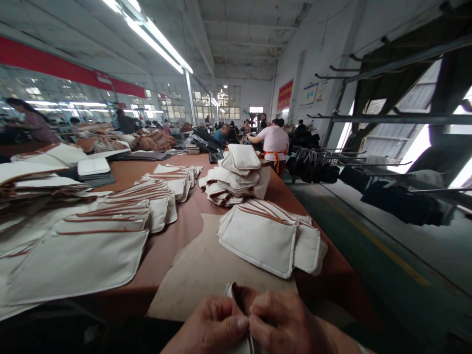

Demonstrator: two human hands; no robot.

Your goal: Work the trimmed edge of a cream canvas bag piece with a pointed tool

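- Cream canvas piece (229, 291) with a brown inner face, held upright at the bottom of the view between the left hand (210, 324) and right hand (283, 319).
- Both grips are narrow, pinching its edge together at the fingertips.
- Ahead, a stack of brown-striped cream panels (258, 241) lies partly on a tan sheet (195, 275) on the brown bench (165, 260).

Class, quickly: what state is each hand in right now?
Left hand: closed, pinching a brown-trimmed cream fabric piece.
Right hand: closed, pinching the same piece.
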